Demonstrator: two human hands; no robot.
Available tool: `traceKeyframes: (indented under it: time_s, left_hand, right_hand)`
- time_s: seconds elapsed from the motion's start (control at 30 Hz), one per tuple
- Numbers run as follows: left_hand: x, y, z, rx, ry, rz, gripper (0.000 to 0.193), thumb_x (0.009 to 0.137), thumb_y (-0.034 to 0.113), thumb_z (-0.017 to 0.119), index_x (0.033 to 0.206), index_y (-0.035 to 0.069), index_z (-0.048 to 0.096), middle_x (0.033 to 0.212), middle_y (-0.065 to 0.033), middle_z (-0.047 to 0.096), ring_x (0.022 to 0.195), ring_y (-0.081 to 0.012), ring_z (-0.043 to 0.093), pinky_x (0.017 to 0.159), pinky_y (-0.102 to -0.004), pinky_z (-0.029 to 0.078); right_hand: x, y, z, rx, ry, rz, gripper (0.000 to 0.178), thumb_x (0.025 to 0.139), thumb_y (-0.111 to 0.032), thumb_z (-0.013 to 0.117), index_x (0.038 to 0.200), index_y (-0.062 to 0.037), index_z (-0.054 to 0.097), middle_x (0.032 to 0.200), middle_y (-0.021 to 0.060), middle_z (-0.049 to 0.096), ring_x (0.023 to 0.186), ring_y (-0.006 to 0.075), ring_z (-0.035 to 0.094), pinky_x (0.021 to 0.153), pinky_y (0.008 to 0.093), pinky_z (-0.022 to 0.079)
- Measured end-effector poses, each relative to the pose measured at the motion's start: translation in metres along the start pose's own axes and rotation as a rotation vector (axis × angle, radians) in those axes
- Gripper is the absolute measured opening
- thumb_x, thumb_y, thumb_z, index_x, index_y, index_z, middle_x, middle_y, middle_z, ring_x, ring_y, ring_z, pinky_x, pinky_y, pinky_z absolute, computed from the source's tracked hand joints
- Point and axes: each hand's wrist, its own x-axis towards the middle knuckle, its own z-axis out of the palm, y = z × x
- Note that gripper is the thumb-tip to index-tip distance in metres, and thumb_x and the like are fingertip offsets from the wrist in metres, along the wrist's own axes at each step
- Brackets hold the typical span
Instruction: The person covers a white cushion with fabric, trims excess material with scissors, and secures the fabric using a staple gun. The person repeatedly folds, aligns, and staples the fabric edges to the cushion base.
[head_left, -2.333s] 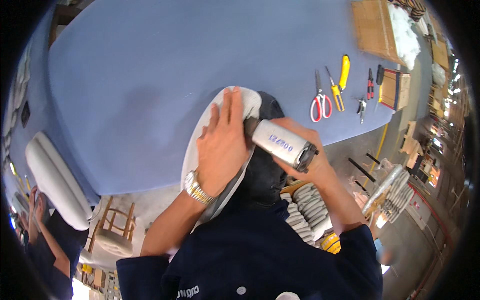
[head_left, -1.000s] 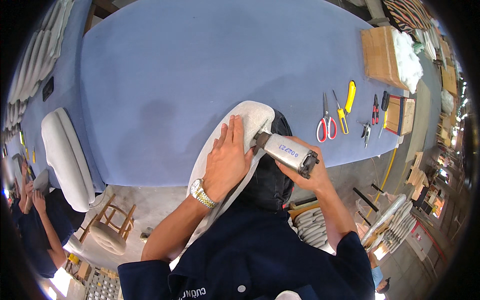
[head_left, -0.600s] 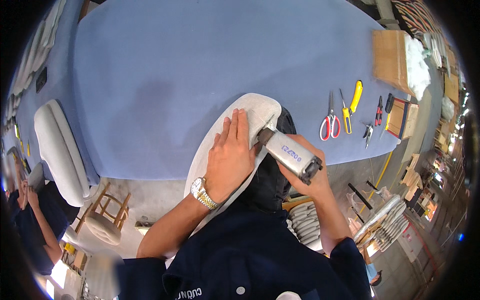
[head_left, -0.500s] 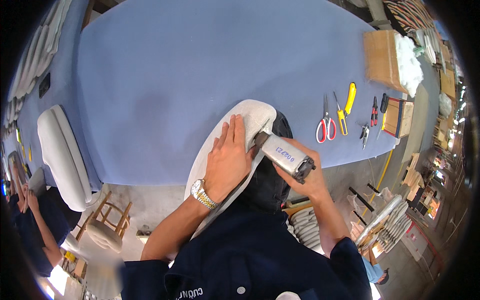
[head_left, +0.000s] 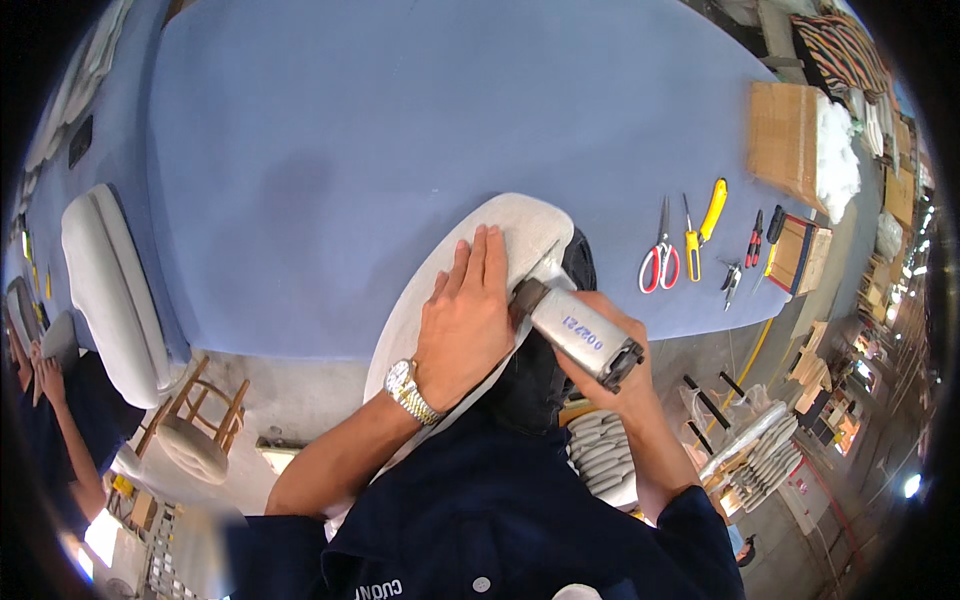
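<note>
A long padded piece covered in light grey fabric rests against the table's near edge and runs back toward my body. My left hand lies on it with the fingers stretched out and pressed together flat; a metal watch is on that wrist. In my right hand is a silver staple gun, gripped from the right side. Its dark nose end sits at the pad's right edge, close to my left hand. Below the pad's right side, a black cloth-like item is partly hidden by my right hand and the gun.
On the blue table, right side, lie red-handled scissors, a yellow-handled tool, a yellow cutter and pliers. A cardboard box holds white stuffing. Grey pads and a stool are at left, near another person's arm.
The staple gun has shifted slightly along the pad's right edge, toward my body. My left hand stays flat on the pad. The whole view has tilted a little.
</note>
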Motion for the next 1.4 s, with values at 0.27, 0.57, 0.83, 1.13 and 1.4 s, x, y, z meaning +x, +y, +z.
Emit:
traceKeyframes:
  time_s: [0.27,0.57,0.83,1.13,1.4]
  left_hand:
    - [0.002,-0.003,-0.001,-0.035,0.029,0.015,0.081,0.085,0.008,0.072,0.154,-0.010,0.034,0.156,-0.0329,0.044,0.142,-0.0483,0.048,0.107,-0.0604,0.050]
    - [0.002,-0.004,-0.001,-0.056,0.030,0.027,0.080,0.088,0.010,0.071,0.154,-0.010,0.033,0.157,-0.0336,0.042,0.142,-0.0487,0.047,0.107,-0.0609,0.050]
    - [0.010,-0.003,-0.022,-0.127,-0.052,-0.054,0.091,0.087,0.016,0.076,0.160,-0.004,0.024,0.155,-0.0351,0.043,0.141,-0.0496,0.049,0.106,-0.0570,0.051]
    - [0.021,-0.080,-0.030,-0.807,-0.380,0.121,0.089,0.104,0.044,0.060,0.169,0.013,0.009,0.173,-0.0216,0.016,0.161,-0.0301,0.015,0.130,-0.0434,0.016]
    - [-0.002,-0.081,-0.006,-0.526,-0.293,0.102,0.077,0.110,0.057,0.036,0.169,0.014,0.012,0.175,-0.0210,0.009,0.162,-0.0345,0.004,0.130,-0.0514,0.011]
  right_hand:
    - [-0.010,0.005,0.008,-0.001,0.062,-0.088,0.049,0.080,-0.007,0.079,0.126,0.0036,0.066,0.111,0.0158,0.074,0.099,0.0223,0.074,0.089,0.0323,0.056]
    - [-0.009,0.000,-0.002,-0.037,-0.051,-0.083,0.057,0.076,-0.018,0.078,0.128,0.0010,0.065,0.117,0.0170,0.073,0.104,0.0341,0.075,0.090,0.0360,0.057]
    - [0.003,-0.012,0.014,0.015,-0.002,-0.035,0.051,0.074,-0.011,0.078,0.123,-0.0044,0.066,0.108,0.0150,0.072,0.098,0.0372,0.073,0.084,0.0352,0.056]
    - [-0.004,-0.010,0.021,-0.119,0.068,-0.079,0.039,0.081,-0.012,0.077,0.118,-0.0050,0.068,0.097,0.0156,0.075,0.095,0.0372,0.074,0.083,0.0396,0.057]
    - [-0.004,-0.013,0.021,0.013,0.032,0.229,0.034,0.082,-0.016,0.079,0.112,-0.0011,0.071,0.100,0.0157,0.077,0.094,0.0319,0.075,0.086,0.0392,0.057]
